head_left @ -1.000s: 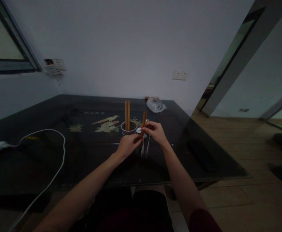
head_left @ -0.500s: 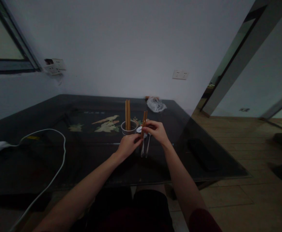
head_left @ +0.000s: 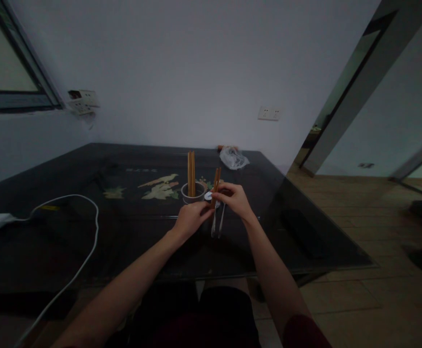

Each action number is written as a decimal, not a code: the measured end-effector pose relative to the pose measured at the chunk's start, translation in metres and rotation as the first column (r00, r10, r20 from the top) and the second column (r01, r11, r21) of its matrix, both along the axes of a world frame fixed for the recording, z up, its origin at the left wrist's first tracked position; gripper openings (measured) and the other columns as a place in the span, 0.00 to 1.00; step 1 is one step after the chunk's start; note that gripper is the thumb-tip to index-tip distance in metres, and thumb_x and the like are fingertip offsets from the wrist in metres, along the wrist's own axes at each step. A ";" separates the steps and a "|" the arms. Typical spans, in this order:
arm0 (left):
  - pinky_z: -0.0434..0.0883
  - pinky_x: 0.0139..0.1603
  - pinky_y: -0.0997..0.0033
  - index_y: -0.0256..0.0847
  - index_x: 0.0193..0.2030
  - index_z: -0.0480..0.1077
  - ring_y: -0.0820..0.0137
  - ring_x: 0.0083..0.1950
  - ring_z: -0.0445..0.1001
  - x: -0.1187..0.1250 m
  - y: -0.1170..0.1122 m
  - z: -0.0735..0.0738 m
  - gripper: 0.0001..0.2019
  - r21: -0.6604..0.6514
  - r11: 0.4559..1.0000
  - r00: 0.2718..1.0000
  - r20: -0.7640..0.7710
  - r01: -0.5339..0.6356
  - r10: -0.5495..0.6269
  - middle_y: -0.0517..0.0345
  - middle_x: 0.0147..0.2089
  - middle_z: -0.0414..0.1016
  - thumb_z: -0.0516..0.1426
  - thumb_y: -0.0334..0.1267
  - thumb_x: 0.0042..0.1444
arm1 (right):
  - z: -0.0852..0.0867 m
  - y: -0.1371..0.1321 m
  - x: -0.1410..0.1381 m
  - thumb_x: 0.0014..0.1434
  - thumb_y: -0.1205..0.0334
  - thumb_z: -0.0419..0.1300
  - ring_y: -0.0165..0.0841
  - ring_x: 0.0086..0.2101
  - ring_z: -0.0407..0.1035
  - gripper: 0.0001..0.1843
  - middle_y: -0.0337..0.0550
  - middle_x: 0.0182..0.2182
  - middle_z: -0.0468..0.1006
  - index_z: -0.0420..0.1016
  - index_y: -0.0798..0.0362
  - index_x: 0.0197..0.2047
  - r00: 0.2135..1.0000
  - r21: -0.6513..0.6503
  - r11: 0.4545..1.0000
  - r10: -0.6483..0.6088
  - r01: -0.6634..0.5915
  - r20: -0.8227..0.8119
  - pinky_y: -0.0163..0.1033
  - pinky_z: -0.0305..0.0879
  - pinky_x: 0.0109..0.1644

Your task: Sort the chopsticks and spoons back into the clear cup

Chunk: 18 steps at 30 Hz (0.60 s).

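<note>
Left hand (head_left: 194, 215) and right hand (head_left: 234, 198) both pinch the chopsticks (head_left: 216, 183), left lower, their long axis near upright; the cup (head_left: 192, 199) stands just left of the grip, nearer the left hand.

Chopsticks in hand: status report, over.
Left hand and right hand both pinching chopsticks. Other chopsticks standing in cup, just left. Cutlery lying close by the hands.
</note>
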<state>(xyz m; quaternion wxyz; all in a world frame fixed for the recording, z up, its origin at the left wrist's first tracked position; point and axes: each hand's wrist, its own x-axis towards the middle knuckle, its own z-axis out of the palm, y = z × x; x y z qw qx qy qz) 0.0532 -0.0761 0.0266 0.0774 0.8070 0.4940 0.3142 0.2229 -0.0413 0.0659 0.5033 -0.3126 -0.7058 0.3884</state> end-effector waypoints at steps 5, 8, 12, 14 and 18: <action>0.63 0.32 0.74 0.40 0.35 0.74 0.71 0.30 0.72 -0.017 -0.006 0.021 0.15 0.086 0.994 0.998 0.037 -0.061 0.058 0.57 0.29 0.76 0.50 0.45 0.62 | -0.002 0.002 0.001 0.46 0.52 0.68 0.31 0.27 0.71 0.14 0.42 0.27 0.78 0.77 0.54 0.29 0.999 0.020 0.999 -0.040 0.040 0.018 0.36 0.68 0.31; 0.67 0.40 0.71 0.40 0.36 0.72 0.69 0.37 0.72 -0.037 0.001 0.030 0.13 0.234 0.968 0.982 0.184 -0.088 0.045 0.55 0.34 0.74 0.49 0.43 0.62 | -0.002 0.002 0.001 0.46 0.50 0.67 0.33 0.28 0.72 0.14 0.42 0.27 0.78 0.77 0.53 0.29 0.997 0.041 0.997 -0.066 0.065 0.027 0.37 0.70 0.33; 0.67 0.52 0.62 0.41 0.50 0.66 0.64 0.52 0.68 -0.062 0.025 0.011 0.15 0.290 0.929 0.895 0.437 -0.230 0.085 0.51 0.50 0.67 0.54 0.43 0.58 | -0.003 0.003 0.000 0.47 0.50 0.66 0.33 0.29 0.72 0.15 0.42 0.28 0.78 0.78 0.53 0.30 0.993 0.060 0.992 -0.109 0.107 0.037 0.38 0.70 0.34; 0.66 0.54 0.60 0.42 0.57 0.59 0.63 0.56 0.65 -0.067 0.037 -0.009 0.24 0.170 0.965 0.858 0.506 -0.198 0.087 0.48 0.56 0.63 0.57 0.44 0.54 | -0.003 0.003 0.000 0.46 0.49 0.67 0.33 0.29 0.72 0.15 0.42 0.28 0.78 0.77 0.54 0.30 0.990 0.065 0.989 -0.135 0.133 0.036 0.37 0.69 0.33; 0.63 0.59 0.57 0.41 0.63 0.50 0.59 0.63 0.60 -0.061 0.051 -0.045 0.38 -0.044 0.999 0.827 0.561 0.013 0.014 0.42 0.63 0.56 0.62 0.45 0.48 | -0.006 0.005 0.000 0.45 0.51 0.68 0.32 0.28 0.71 0.15 0.41 0.26 0.77 0.77 0.54 0.29 0.987 0.053 0.986 -0.157 0.156 0.024 0.35 0.67 0.31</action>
